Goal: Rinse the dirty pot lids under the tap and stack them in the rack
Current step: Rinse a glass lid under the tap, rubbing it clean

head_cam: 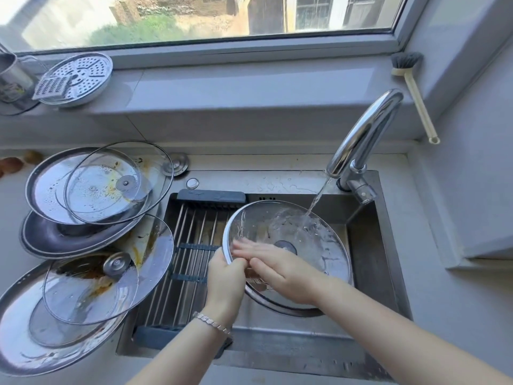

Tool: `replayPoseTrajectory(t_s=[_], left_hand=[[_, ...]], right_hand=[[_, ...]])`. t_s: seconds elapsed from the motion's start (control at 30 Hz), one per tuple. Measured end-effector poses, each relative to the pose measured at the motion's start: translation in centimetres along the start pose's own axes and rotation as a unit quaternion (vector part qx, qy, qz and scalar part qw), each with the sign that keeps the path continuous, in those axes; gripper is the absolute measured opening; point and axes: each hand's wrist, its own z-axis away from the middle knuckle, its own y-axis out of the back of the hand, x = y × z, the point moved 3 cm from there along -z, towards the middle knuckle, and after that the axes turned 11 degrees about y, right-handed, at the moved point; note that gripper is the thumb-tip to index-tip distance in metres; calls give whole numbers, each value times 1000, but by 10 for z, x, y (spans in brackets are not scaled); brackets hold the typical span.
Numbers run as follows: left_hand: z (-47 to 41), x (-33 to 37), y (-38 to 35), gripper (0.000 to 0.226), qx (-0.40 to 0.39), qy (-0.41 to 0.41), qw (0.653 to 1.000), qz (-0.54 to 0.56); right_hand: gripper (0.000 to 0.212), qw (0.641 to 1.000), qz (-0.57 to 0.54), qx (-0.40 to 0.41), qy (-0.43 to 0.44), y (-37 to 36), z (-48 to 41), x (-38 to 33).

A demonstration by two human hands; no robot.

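Left hand (226, 282) clamped on rim of tilted, wet glass lid (313, 245) under tap stream, right hand (280, 269) flat on it.

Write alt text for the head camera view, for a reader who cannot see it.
A person holds a glass pot lid under a running tap over a steel sink, left hand gripping its rim while the right hand rubs its surface. A stack of dirty lids waits on the counter to the left, beside an empty rack across the sink.

Left hand (226, 282) holds a glass lid (311, 245) under the running tap (363, 137) while right hand (280, 270) rubs it.
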Motion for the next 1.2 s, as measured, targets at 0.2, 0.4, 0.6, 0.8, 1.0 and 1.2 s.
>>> replayPoseTrajectory(t_s=[0.2, 0.4, 0.6, 0.8, 1.0, 1.2], left_hand=[[-18, -1, -6, 14, 31, 114, 992, -38], [-6, 17, -27, 50, -70, 120, 920, -367], [-11, 30, -46, 57, -178, -236, 826, -479], [-5, 18, -56, 55, -295, -85, 943, -128], [-8, 23, -60, 46, -151, -32, 988, 21], [-10, 13, -52, 46, -51, -1, 996, 68]], right_hand=[[50, 965, 239, -80, -73, 13, 56, -5], [26, 951, 290, 32, -106, 58, 71, 5], [12, 992, 59, -8, -112, 102, 52, -7], [20, 989, 128, 39, -57, 122, 20, 1], [50, 932, 127, 283, -188, 84, 2, 34], [78, 951, 163, 213, -152, 13, -6, 3]])
